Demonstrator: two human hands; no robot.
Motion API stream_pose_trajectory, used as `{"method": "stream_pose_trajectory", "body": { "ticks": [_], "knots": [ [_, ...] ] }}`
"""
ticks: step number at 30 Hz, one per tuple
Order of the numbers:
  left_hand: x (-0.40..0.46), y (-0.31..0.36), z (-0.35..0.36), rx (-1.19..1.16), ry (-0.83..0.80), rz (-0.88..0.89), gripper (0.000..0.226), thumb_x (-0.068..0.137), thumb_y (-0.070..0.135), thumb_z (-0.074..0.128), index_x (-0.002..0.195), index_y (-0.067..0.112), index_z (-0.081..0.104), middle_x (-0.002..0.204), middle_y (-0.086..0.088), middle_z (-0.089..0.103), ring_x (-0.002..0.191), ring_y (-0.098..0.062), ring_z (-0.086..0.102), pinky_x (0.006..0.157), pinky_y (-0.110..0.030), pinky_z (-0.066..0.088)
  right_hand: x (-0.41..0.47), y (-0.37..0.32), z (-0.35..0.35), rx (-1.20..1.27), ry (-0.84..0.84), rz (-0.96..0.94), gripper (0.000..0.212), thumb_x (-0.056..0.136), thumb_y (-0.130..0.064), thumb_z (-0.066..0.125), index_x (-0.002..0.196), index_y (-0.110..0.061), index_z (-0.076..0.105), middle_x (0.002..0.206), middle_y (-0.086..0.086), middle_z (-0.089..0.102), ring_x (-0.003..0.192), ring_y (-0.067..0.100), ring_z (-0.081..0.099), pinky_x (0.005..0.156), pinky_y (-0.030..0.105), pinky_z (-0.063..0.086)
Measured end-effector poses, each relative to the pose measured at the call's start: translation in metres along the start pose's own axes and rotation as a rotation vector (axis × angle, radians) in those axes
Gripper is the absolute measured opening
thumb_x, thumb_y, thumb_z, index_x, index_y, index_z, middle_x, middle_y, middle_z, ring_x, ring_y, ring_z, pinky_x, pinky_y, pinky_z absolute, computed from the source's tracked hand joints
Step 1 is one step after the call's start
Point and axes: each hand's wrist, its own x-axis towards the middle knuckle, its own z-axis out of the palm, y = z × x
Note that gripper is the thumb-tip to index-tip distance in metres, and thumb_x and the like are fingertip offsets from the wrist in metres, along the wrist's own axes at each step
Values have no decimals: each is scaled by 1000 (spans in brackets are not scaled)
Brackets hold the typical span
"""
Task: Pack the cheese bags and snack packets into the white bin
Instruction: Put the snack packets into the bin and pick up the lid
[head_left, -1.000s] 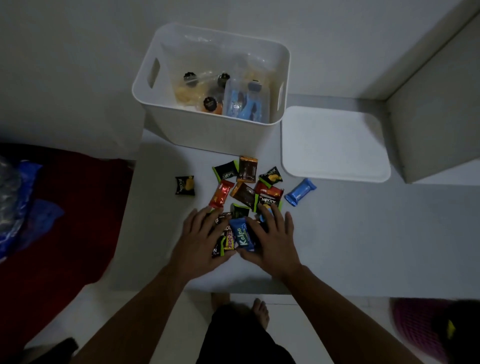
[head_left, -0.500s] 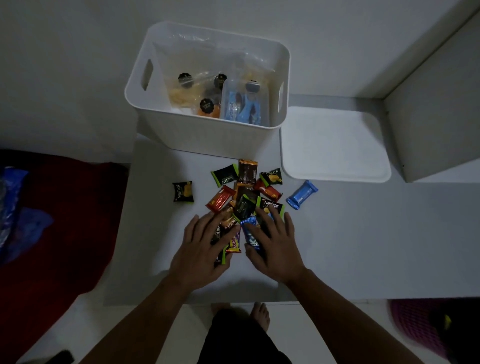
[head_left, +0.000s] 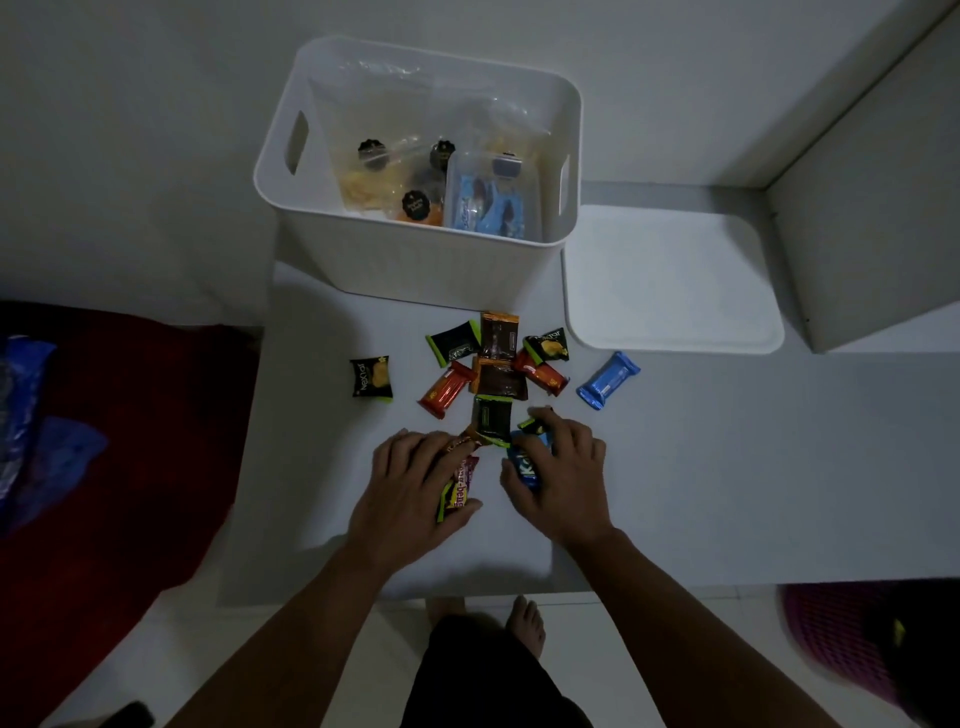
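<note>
The white bin (head_left: 415, 265) stands at the table's far side, with clear cheese bags (head_left: 379, 176) and a bag of blue packets (head_left: 488, 202) inside. Several small snack packets (head_left: 493, 374) lie in a loose pile in front of it. One black packet (head_left: 370, 378) lies apart to the left and a blue packet (head_left: 608, 379) to the right. My left hand (head_left: 410, 493) is curled around a few packets at the pile's near edge. My right hand (head_left: 561, 478) is closed on a blue packet and a green-edged one.
A white lid (head_left: 670, 280) lies flat right of the bin. A white wall panel (head_left: 872, 208) rises at the far right. A red cloth (head_left: 104, 467) with blue plastic lies left of the table. A purple basket (head_left: 857, 644) sits low right. My bare foot (head_left: 527, 618) shows beneath the table edge.
Both hands have drawn apart and curled their fingers, gathering packets from the near side of the pile. The view has tilted slightly.
</note>
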Motion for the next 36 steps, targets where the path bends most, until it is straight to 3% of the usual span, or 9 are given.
{"method": "stream_pose_trajectory", "body": {
  "ticks": [4, 7, 10, 14, 18, 25, 29, 31, 36],
  "knots": [
    [-1, 2, -2, 40, 23, 0, 55, 96, 59, 54, 141, 28, 57, 124, -5, 59, 112, -31, 54, 95, -48, 41, -2, -5, 2, -23, 47, -8, 34, 89, -55, 61, 111, -29, 70, 131, 7, 59, 129, 33, 49, 109, 56, 28],
    [0, 1, 0, 20, 33, -21, 45, 93, 54, 59, 128, 26, 63, 115, -3, 61, 106, -28, 56, 90, -46, 42, -6, -6, 6, -6, 34, -13, 35, 91, -55, 60, 114, -31, 68, 147, 13, 49, 148, 38, 32, 118, 64, 17],
    [5, 2, 1, -13, 57, -27, 35, 89, 45, 62, 117, 23, 65, 107, -1, 60, 99, -27, 56, 84, -42, 43, -7, -6, 9, 25, 17, -2, 35, 92, -54, 60, 115, -29, 67, 150, 13, 48, 145, 35, 37, 112, 52, 30],
    [17, 1, 2, -55, 58, -30, 32, 85, 32, 62, 114, 21, 60, 103, -2, 58, 94, -24, 57, 80, -37, 46, -6, -10, 10, 15, 54, -38, 26, 92, -46, 63, 106, -24, 68, 125, 9, 60, 112, 28, 54, 80, 37, 42],
    [21, 5, 0, -67, 21, -72, 36, 83, 32, 59, 116, 20, 61, 103, -2, 58, 94, -23, 57, 80, -35, 48, 2, -8, 5, 47, 45, -105, 24, 86, -37, 71, 105, -24, 66, 117, 6, 59, 100, 22, 54, 54, 25, 47],
    [16, 22, -23, -283, -94, -254, 45, 76, 29, 70, 119, 26, 58, 109, 4, 53, 93, -15, 56, 78, -27, 50, 7, -6, -18, 227, -100, -13, 34, 79, -29, 79, 108, -24, 61, 118, 5, 53, 93, 20, 57, 66, 23, 51],
    [20, 38, -60, -417, -41, -336, 44, 75, 20, 75, 116, 25, 59, 106, 6, 54, 88, -12, 54, 71, -15, 36, 7, -10, -61, 339, -54, 154, 29, 81, -22, 80, 104, -20, 62, 116, -3, 49, 92, 13, 55, 76, 21, 54],
    [28, 41, -81, -465, 0, -353, 42, 77, 20, 72, 115, 28, 56, 107, 6, 52, 87, -13, 53, 67, -18, 39, 15, -11, -91, 377, 2, 217, 26, 80, -16, 81, 99, -20, 64, 112, -6, 49, 91, 12, 57, 75, 17, 52],
    [59, 36, -133, -471, 98, -332, 46, 78, 26, 71, 120, 29, 53, 111, 3, 51, 95, -21, 57, 71, -41, 54, 46, -20, -159, 478, 165, 302, 19, 77, -13, 81, 90, -18, 68, 100, -2, 53, 88, 11, 58, 71, 5, 39]
  ]
}}
